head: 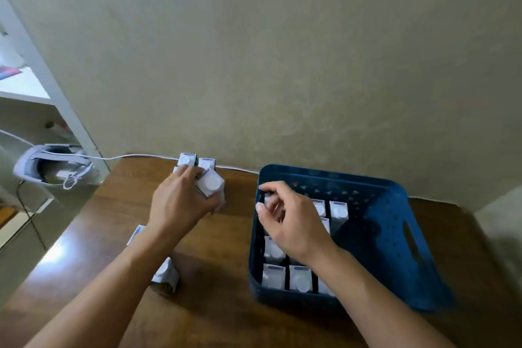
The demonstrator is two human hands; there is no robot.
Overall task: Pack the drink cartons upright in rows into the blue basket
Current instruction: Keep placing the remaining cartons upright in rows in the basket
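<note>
Beige wall rises behind a brown wooden counter (226,234). Left hand (180,203) has its fingers clamped round a white drink carton (210,185), tilted, just in front of two more cartons (187,159) standing by the wall. Right hand (291,223) hovers inside the blue basket (395,234), fingers loosely curled above a packed carton (273,248); whether they pinch anything I cannot tell. Roughly eight cartons stand upright there; the right side lies bare. Loose cartons (166,277) under the left forearm are blurred and partly hidden.
</note>
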